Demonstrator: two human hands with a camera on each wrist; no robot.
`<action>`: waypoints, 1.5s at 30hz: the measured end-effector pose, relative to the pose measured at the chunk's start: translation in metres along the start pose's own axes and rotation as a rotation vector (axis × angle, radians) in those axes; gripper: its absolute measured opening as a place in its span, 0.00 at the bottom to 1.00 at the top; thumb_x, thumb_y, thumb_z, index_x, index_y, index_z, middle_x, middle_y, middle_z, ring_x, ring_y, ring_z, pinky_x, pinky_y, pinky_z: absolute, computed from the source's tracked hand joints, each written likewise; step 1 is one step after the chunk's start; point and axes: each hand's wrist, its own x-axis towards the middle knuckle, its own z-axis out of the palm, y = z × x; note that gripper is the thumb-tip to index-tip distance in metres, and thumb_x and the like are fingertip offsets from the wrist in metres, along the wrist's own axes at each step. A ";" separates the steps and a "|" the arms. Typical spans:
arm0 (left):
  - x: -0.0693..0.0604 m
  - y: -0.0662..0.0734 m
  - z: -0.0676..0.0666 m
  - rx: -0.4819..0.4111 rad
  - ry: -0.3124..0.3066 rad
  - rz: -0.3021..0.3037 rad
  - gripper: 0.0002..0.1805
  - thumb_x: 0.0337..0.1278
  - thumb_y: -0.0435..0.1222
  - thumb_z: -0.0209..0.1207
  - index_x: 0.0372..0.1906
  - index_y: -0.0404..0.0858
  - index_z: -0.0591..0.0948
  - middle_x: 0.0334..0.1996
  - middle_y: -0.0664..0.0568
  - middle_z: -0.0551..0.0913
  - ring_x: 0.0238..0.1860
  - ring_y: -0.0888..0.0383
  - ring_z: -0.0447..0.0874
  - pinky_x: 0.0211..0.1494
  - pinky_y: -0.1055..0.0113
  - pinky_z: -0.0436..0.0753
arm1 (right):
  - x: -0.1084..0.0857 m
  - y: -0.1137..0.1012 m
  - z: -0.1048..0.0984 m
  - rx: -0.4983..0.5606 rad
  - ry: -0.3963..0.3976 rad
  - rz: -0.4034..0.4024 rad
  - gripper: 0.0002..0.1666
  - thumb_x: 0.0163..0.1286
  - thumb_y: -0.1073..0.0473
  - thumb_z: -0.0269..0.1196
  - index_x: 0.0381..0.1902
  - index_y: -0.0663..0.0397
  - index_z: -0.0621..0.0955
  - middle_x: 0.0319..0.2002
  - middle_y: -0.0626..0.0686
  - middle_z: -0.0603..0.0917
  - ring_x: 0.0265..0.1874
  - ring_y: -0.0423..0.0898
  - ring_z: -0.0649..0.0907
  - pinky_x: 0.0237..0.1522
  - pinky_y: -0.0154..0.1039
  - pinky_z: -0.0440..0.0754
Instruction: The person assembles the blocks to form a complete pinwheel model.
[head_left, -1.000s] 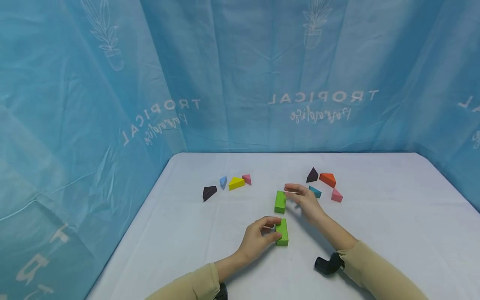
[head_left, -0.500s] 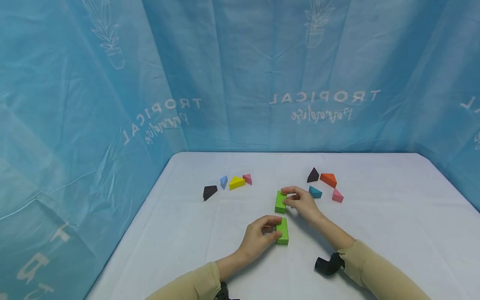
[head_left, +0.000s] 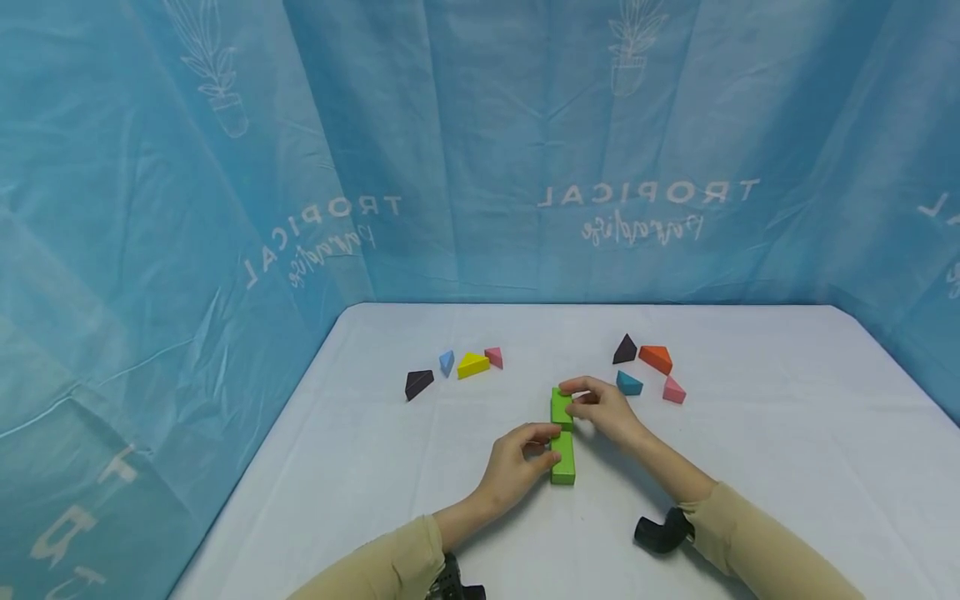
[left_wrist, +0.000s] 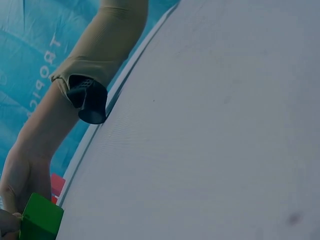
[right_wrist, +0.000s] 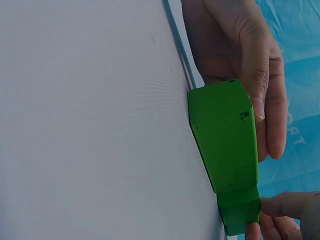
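Two green rectangular blocks lie end to end on the white table, touching or nearly so. My left hand (head_left: 512,467) holds the nearer green block (head_left: 564,468) from its left side, thumb and fingers at its edge. The farther green block (head_left: 561,407) is held at its right side by my right hand (head_left: 609,410). In the right wrist view the near block (right_wrist: 225,137) fills the middle, with the left thumb along it; right-hand fingertips touch the far block (right_wrist: 239,212) below. The left wrist view shows only part of a green block (left_wrist: 41,220) beside the right hand.
Back left lie a black block (head_left: 419,384), a light blue one (head_left: 447,363), a yellow one (head_left: 473,365) and a pink one (head_left: 494,357). Back right are black (head_left: 625,350), orange (head_left: 656,359), teal (head_left: 629,383) and pink blocks (head_left: 673,390). Blue curtains (head_left: 480,150) surround the table.
My right hand has come onto the farther green block and drawn it slightly nearer. The nearer block has shifted a little forward with my left hand, and the gap between them has closed.
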 end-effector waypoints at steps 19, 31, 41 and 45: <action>0.009 -0.003 -0.001 0.056 0.003 0.037 0.19 0.54 0.34 0.64 0.52 0.35 0.80 0.49 0.47 0.84 0.51 0.54 0.82 0.54 0.67 0.81 | -0.004 -0.001 0.003 0.015 0.013 0.020 0.19 0.62 0.65 0.62 0.52 0.56 0.79 0.53 0.58 0.80 0.40 0.46 0.77 0.41 0.36 0.75; 0.010 -0.004 0.000 0.053 -0.001 0.053 0.18 0.55 0.34 0.63 0.52 0.35 0.79 0.49 0.47 0.84 0.53 0.53 0.81 0.57 0.64 0.80 | -0.003 -0.003 0.004 -0.022 0.006 0.023 0.18 0.62 0.65 0.61 0.51 0.54 0.79 0.53 0.57 0.80 0.41 0.46 0.77 0.41 0.35 0.75; 0.006 0.000 0.002 -0.062 -0.020 -0.019 0.18 0.56 0.30 0.61 0.53 0.33 0.78 0.53 0.44 0.80 0.57 0.51 0.79 0.56 0.75 0.79 | -0.004 -0.003 0.003 -0.027 -0.017 0.013 0.18 0.62 0.65 0.61 0.52 0.55 0.79 0.53 0.57 0.80 0.42 0.47 0.77 0.42 0.36 0.75; 0.006 0.002 0.003 -0.061 -0.010 -0.023 0.18 0.56 0.29 0.60 0.53 0.33 0.78 0.53 0.44 0.80 0.57 0.50 0.78 0.56 0.74 0.79 | -0.003 -0.003 0.002 -0.031 -0.024 0.004 0.18 0.62 0.65 0.60 0.52 0.55 0.79 0.54 0.57 0.80 0.42 0.47 0.77 0.41 0.36 0.75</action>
